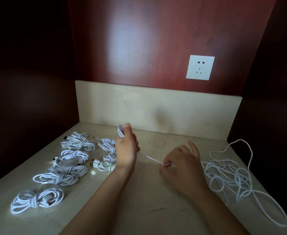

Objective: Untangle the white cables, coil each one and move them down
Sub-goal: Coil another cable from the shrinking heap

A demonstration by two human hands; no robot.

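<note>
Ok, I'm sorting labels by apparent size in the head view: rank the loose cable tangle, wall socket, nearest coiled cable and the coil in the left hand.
1. loose cable tangle
2. nearest coiled cable, enlarged by closeness
3. wall socket
4. coil in the left hand

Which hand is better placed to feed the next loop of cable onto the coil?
Right. The right hand pinches the strand running from the coil held in the left hand, and the loose tangle lies on its side.
</note>
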